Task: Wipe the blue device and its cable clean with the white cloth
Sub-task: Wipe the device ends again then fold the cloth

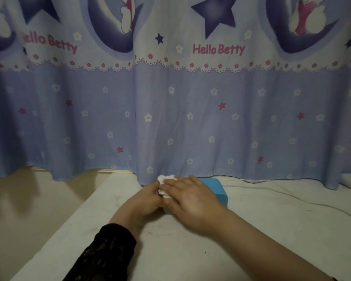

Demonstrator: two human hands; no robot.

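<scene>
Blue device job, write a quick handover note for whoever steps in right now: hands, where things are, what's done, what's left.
Left hand: at the blue device's left end, fingers curled against the white cloth.
Right hand: fingers flat on the device's top, pressing the cloth.
Device sits on the white table by the curtain; its cable trails right.
Done: cannot tell how much is wiped.
Left: finish the device, then the untouched cable.

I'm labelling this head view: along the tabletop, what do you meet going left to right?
Black lace sleeve → left hand → white cloth → right hand → blue device → white cable.
</scene>
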